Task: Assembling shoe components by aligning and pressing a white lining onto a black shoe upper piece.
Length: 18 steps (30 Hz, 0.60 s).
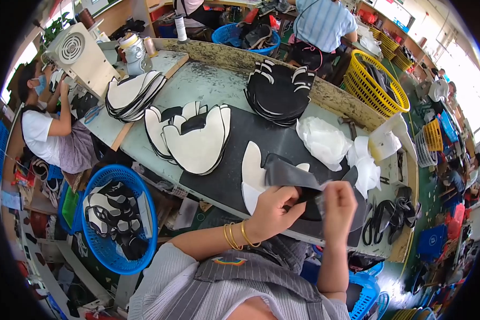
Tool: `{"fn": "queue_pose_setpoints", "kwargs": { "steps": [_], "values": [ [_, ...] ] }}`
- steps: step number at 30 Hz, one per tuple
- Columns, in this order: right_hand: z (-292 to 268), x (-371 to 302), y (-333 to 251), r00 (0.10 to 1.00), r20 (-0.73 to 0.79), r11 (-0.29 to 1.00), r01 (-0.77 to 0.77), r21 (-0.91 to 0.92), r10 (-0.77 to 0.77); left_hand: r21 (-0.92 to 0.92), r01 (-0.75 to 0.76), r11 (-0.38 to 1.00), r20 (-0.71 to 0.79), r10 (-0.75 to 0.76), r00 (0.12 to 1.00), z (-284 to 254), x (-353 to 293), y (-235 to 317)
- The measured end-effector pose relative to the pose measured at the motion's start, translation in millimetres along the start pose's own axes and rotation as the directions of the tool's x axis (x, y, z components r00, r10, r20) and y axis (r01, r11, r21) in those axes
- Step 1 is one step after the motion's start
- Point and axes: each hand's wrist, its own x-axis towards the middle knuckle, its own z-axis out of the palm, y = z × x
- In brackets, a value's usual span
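Observation:
My left hand (276, 211), with gold bangles at its wrist, pinches the near edge of a curved black shoe-upper piece (288, 175) above the table. Close to the right end of that piece is my right hand (340, 207), its fingers curled closed. Something thin and translucent shows by its fingertips, too blurred to name. Below and left of the black piece lies a white cut piece (252, 169) on a black mat (218, 194). Stacked white-and-black pieces (197, 140) lie farther left, and a stack of black pieces (277, 98) sits beyond my hands.
Crumpled white paper (324, 143) and a hammer (349, 127) are at the right, with scissors (369, 226) near the table's right corner. A blue basket (117, 178) of parts stands left of me. A sewing machine (80, 60) and a seated co-worker (48, 125) are farther left.

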Motion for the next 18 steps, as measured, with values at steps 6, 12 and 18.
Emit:
{"fn": "queue_pose_setpoints", "kwargs": {
  "steps": [6, 12, 18],
  "values": [
    [10.6, -7.0, 12.3, 0.994, -0.106, 0.946, -0.036, -0.321, 0.002, -0.163, 0.234, 0.958, 0.090, -0.222, 0.971, 22.7, 1.2, 1.5],
    [5.7, -59.0, 41.0, 0.975, -0.013, 0.903, 0.199, -0.381, -0.220, -0.380, 0.565, 0.732, 0.109, -0.572, 0.813, 35.9, -11.9, -29.9],
    [-138.7, -185.2, 160.2, 0.881, -0.376, 0.655, -0.467, -0.594, 0.288, -0.174, 0.649, 0.741, 0.208, -0.617, 0.759, -15.0, 20.8, -39.3]
  ]
}}
